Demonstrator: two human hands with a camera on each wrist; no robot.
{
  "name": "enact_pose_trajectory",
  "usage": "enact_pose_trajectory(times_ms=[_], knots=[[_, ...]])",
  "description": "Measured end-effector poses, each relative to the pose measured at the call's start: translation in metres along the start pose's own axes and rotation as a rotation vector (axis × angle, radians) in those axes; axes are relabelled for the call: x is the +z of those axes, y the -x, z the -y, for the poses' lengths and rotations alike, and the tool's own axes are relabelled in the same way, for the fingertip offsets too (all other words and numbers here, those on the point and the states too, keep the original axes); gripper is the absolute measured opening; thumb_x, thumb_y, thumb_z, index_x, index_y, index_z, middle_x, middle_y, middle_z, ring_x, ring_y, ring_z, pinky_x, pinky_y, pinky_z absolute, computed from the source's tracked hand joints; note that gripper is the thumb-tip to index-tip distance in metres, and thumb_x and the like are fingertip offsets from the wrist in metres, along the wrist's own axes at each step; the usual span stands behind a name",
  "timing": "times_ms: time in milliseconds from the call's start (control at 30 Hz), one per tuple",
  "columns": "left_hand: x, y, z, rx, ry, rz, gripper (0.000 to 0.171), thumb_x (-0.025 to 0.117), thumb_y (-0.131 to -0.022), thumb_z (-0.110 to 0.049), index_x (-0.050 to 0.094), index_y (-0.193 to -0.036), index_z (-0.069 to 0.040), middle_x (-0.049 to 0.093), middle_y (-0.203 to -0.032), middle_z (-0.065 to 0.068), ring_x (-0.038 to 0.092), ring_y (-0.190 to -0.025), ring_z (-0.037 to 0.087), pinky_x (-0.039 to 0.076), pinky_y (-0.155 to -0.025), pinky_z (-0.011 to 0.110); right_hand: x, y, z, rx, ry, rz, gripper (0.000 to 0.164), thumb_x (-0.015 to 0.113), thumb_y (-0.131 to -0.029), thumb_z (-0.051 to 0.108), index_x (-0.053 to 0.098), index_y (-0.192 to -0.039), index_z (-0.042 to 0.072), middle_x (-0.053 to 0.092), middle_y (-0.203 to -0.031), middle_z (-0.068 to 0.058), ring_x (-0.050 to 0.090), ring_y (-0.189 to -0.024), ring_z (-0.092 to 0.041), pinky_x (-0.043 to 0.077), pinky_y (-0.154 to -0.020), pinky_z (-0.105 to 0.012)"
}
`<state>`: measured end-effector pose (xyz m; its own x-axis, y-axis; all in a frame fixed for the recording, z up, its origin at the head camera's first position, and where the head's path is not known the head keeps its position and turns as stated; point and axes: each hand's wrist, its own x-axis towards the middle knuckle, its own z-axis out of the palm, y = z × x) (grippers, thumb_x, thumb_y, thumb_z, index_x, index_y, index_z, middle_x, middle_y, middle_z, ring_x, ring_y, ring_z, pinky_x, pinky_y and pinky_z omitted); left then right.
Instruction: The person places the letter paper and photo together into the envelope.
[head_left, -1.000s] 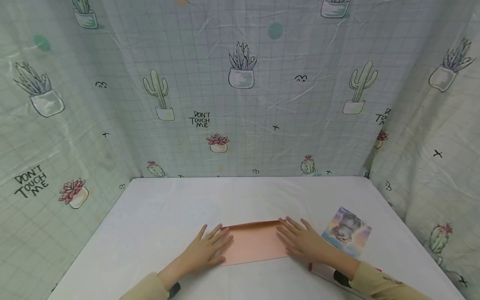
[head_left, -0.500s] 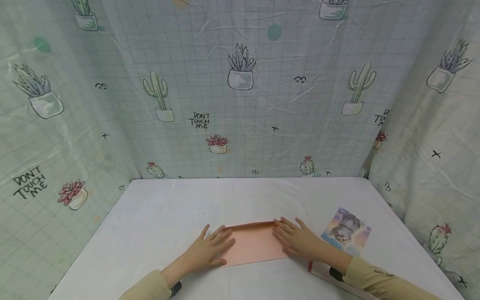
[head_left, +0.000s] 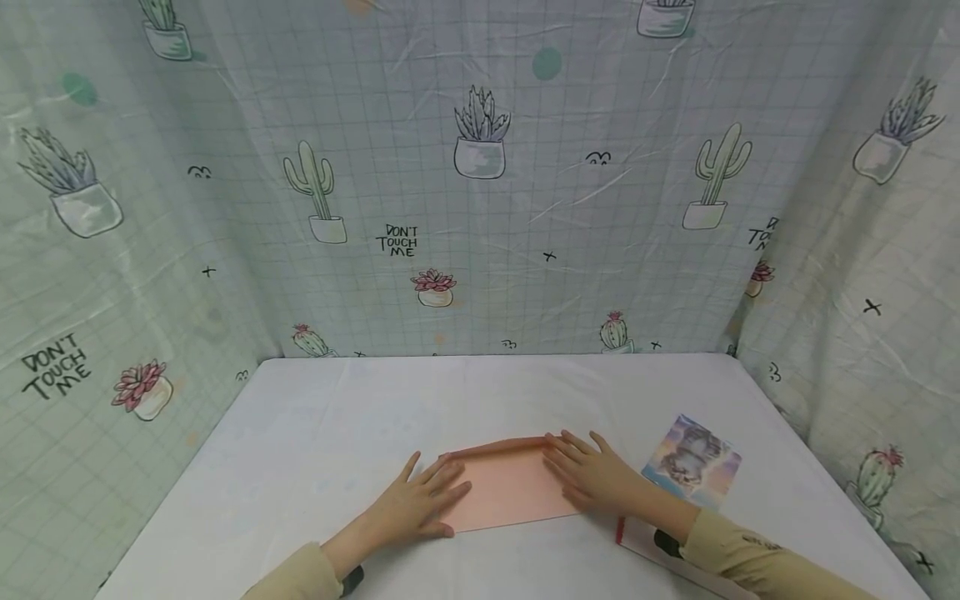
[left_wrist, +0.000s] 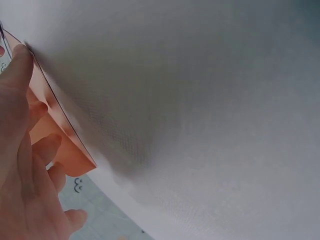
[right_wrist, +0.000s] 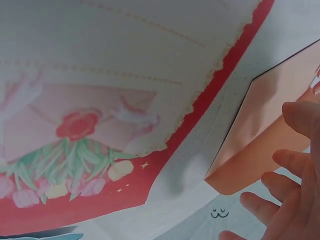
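Note:
A peach envelope (head_left: 506,493) lies flat on the white table with its flap (head_left: 498,447) along the far edge, slightly raised. My left hand (head_left: 415,507) rests on its left end, fingers spread and fairly straight. On the right end lies my right hand (head_left: 600,477), its fingertips at the flap's edge. In the left wrist view, fingers (left_wrist: 47,147) stand over the envelope (left_wrist: 80,157), and the thumb touches its near edge. The right wrist view has the envelope (right_wrist: 245,162) beside spread, lightly bent fingers (right_wrist: 280,187).
Under my right forearm is a red-bordered letter sheet (head_left: 633,537), printed with flowers and a sealed envelope in the right wrist view. A picture card (head_left: 693,457) in blue and pink lies behind it. Cactus-patterned curtains (head_left: 480,250) enclose the table's back and sides.
My right hand has shifted a little left along the envelope. The flap at the far edge stands slightly higher toward the right. My left hand has barely moved.

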<state>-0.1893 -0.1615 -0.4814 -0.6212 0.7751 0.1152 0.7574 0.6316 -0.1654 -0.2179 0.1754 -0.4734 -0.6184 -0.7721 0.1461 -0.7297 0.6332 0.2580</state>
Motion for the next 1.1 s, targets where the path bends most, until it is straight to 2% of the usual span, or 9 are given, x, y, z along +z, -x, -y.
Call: enact_pose_trajectory(times_ms=[400,633,833,1100], knots=[[-0.002,0.0,0.008,-0.038,0.018,0.02,0.068,0.046,-0.08,-0.058,0.039,-0.136,-0.019,0.037,-0.142,0.006,0.031,-0.132,0.03,0.029,-0.098,0.06,0.002,-0.005,-0.002,0.02,-0.042,-0.003,0.052,0.055,-0.085,0.035,0.046,-0.13,0.01,0.042,-0.138,-0.013,0.042,-0.123,-0.031,0.036,-0.092,-0.058],[0.002,0.001,0.01,-0.049,0.029,0.035,0.07,0.045,-0.079,-0.06,0.04,-0.135,-0.019,0.037,-0.142,0.006,0.031,-0.132,0.031,0.028,-0.099,0.06,0.002,-0.01,-0.002,0.057,-0.104,0.065,0.049,0.049,-0.089,0.034,0.043,-0.132,0.012,0.035,-0.142,-0.014,0.038,-0.127,-0.032,0.034,-0.095,-0.058],[0.003,0.001,0.01,-0.046,0.04,0.017,0.07,0.046,-0.079,-0.06,0.041,-0.135,-0.019,0.038,-0.141,0.008,0.031,-0.131,0.032,0.028,-0.098,0.061,-0.001,-0.013,-0.002,0.062,-0.167,0.071,0.05,0.051,-0.088,0.032,0.044,-0.131,0.008,0.034,-0.141,-0.018,0.036,-0.127,-0.036,0.032,-0.096,-0.06],[0.001,0.001,0.01,-0.077,0.055,0.009,0.072,0.048,-0.077,-0.062,0.042,-0.134,-0.018,0.037,-0.141,0.013,0.031,-0.131,0.034,0.025,-0.098,0.061,-0.001,-0.017,-0.003,0.079,-0.247,0.121,0.06,0.05,-0.087,0.043,0.041,-0.133,0.006,0.029,-0.143,-0.021,0.031,-0.129,-0.039,0.029,-0.097,-0.062]])
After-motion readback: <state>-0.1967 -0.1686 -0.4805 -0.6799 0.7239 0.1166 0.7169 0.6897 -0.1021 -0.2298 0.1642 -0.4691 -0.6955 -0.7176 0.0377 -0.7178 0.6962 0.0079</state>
